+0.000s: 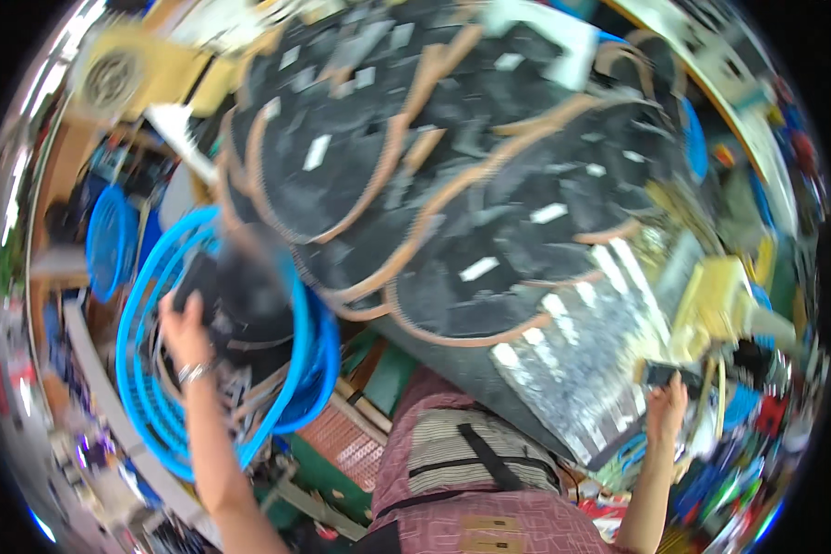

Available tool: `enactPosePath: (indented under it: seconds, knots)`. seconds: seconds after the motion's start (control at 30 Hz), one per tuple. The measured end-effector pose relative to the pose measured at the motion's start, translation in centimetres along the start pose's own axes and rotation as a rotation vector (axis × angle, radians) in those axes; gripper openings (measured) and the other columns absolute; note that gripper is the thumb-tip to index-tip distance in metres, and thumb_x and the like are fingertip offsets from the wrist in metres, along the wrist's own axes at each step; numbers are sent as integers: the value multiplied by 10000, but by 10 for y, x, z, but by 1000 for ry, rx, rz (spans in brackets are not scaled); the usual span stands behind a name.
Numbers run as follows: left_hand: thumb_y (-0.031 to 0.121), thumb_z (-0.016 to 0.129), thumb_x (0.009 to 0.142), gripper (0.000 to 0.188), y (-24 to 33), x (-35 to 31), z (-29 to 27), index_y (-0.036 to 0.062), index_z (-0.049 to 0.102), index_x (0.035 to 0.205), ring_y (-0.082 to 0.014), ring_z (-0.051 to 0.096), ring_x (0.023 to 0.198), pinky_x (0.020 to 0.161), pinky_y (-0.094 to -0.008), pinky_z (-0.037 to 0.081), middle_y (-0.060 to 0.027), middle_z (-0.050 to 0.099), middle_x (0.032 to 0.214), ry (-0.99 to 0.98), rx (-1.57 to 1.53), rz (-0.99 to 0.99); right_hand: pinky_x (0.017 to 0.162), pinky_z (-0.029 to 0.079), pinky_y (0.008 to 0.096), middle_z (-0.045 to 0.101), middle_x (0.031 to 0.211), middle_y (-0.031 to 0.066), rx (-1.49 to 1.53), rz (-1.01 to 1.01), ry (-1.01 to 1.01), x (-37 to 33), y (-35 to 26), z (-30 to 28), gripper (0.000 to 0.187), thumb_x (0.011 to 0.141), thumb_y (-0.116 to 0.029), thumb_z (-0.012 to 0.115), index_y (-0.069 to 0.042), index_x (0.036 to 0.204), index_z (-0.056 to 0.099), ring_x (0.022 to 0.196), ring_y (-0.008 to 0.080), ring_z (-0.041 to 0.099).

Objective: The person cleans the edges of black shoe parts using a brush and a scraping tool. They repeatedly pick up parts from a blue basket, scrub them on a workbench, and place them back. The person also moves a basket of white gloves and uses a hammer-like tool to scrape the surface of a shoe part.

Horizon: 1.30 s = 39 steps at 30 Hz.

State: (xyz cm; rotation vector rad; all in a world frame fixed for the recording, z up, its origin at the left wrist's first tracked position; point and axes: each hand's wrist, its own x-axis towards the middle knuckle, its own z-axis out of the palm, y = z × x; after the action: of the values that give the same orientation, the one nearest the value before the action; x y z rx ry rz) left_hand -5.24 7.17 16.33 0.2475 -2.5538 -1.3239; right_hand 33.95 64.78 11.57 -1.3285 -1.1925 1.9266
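A black piece (260,319) lies just right of the nearer left hand's (189,337) fingers, grip unclear, while the right hand (667,406) pinches a dark object (656,374)

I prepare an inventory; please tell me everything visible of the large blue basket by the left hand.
The large blue basket looks like plastic, round, with a smooth rim and banded wall. It sits left of the dark worktop, its opening facing up, holding dark pieces. The left hand is over it; rim contact is unclear.
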Motion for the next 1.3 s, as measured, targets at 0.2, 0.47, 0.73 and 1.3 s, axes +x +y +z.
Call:
enactPosePath:
  seconds: [0.2, 0.47, 0.73, 1.3]
  knots:
    - [21, 659, 670, 166, 212, -46, 25, 14, 617, 831, -233, 641, 694, 637, -299, 485, -111, 643, 746, -1343, 495, 277, 562, 480, 276, 621, 807, 65, 9, -110, 109, -3, -19, -18, 171, 899, -237, 537, -67, 912, 527, 637, 166, 607]
    - [200, 607, 760, 180, 215, -240, 287, 110, 564, 909, -333, 601, 727, 626, -453, 450, -144, 609, 734, -2191, 380, 1205, 569, 448, 207, 625, 753, 41, -450, -523, 254, 34, -55, -41, 168, 867, -158, 581, -5, 935, 581, 612, 90, 572]
    - [132, 543, 707, 145, 224, -332, 362, 27, 582, 800, -262, 549, 958, 798, -380, 456, -124, 596, 875, -846, -34, 1940, 510, 414, 213, 591, 610, 50, -547, -501, 290, 78, -46, -70, 180, 865, -172, 576, -11, 784, 577, 519, 92, 532]
    - [315, 621, 752, 324, 252, -223, 238, 101, 602, 995, -223, 545, 883, 788, -350, 447, -69, 574, 957, -1313, -31, 1828, 513, 443, 261, 551, 825, 98, 146, -271, 45, 24, -34, -45, 283, 891, -336, 467, -55, 867, 472, 589, 137, 519]
